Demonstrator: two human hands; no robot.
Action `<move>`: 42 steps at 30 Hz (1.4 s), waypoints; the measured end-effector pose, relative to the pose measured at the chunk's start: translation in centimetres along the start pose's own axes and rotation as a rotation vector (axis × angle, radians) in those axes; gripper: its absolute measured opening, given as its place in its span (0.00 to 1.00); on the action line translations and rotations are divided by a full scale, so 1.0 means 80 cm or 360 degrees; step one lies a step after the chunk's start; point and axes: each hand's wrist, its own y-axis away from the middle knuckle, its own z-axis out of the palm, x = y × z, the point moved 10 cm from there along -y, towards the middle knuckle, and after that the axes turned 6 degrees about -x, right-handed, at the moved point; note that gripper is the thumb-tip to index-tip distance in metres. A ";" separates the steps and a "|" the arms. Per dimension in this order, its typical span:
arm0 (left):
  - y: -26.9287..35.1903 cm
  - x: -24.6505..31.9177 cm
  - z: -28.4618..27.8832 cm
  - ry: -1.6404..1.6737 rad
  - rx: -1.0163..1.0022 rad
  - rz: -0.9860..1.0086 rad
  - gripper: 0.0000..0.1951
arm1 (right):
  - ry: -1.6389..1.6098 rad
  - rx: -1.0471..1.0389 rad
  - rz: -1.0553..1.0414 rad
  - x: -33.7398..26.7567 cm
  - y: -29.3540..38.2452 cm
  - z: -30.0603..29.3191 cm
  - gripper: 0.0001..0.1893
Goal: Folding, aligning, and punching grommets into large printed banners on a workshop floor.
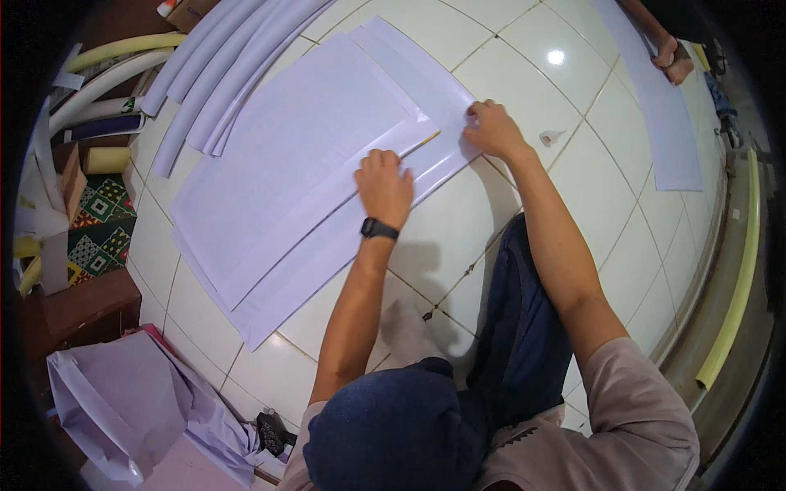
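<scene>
Two large white sheets lie overlapped on the tiled floor before me, the upper sheet (295,147) and the lower sheet (430,80) showing past its edges. My left hand (385,187), with a black watch on the wrist, rests with bent fingers at the upper sheet's near edge. A thin yellow strip (430,139) shows at that edge, close to its right corner. My right hand (491,130) touches the lower sheet's right corner with curled fingers; whether it pinches the sheet is unclear.
Long white rolls (212,80) lie at the upper left. Crumpled white sheeting (123,399) is at the lower left. A small whitish object (551,137) sits right of my right hand. Another person's bare feet (674,61) rest by a long white strip (669,123). A yellow roll (734,294) lies far right.
</scene>
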 end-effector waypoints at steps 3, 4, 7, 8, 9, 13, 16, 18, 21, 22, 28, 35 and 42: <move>0.011 -0.036 -0.028 -0.0357 0.0125 0.0056 0.08 | 0.0020 0.0110 0.0252 0.033 0.005 -0.019 0.20; 0.011 -0.044 -0.029 -0.0363 0.0114 0.0084 0.08 | -0.0070 0.0100 0.0185 0.030 0.003 -0.020 0.21; 0.000 -0.048 -0.008 -0.0515 -0.0163 0.0279 0.04 | -0.0451 -0.0088 0.0132 0.013 -0.004 -0.002 0.26; 0.001 -0.035 -0.008 -0.0465 -0.0134 0.0391 0.03 | -0.0757 -0.0238 0.0149 0.005 -0.006 0.013 0.28; 0.004 -0.022 -0.009 -0.0419 -0.0112 0.0477 0.03 | -0.0753 -0.0291 0.0127 -0.005 -0.007 0.018 0.28; 0.045 0.035 0.015 -0.0293 -0.0294 0.0654 0.04 | -0.0787 -0.0283 -0.0015 -0.019 -0.004 0.014 0.32; 0.074 0.046 0.009 -0.0310 -0.0261 0.0618 0.07 | -0.0447 -0.0319 0.0003 -0.004 0.006 0.016 0.34; 0.081 0.039 0.002 -0.0335 -0.0252 0.0540 0.10 | -0.0077 0.0117 0.0082 0.010 0.011 -0.016 0.37; 0.106 0.036 0.002 -0.0400 -0.0374 0.0502 0.16 | 0.0052 0.0037 0.0335 0.029 0.011 -0.007 0.42; 0.124 0.010 0.022 0.0053 -0.0699 0.0060 0.16 | -0.0012 0.0047 0.0360 0.030 0.010 -0.006 0.45; 0.240 -0.062 0.073 0.2754 -0.0240 -0.1466 0.29 | -0.0380 -0.0402 0.0415 0.013 0.011 0.037 0.33; 0.246 -0.101 0.058 0.3130 0.0473 -0.1636 0.29 | -0.0967 -0.0952 -0.0204 -0.088 0.090 0.002 0.23; 0.388 -0.200 -0.002 0.2932 0.0793 -0.1669 0.14 | -0.0823 -0.1898 -0.0304 -0.155 0.254 0.024 0.25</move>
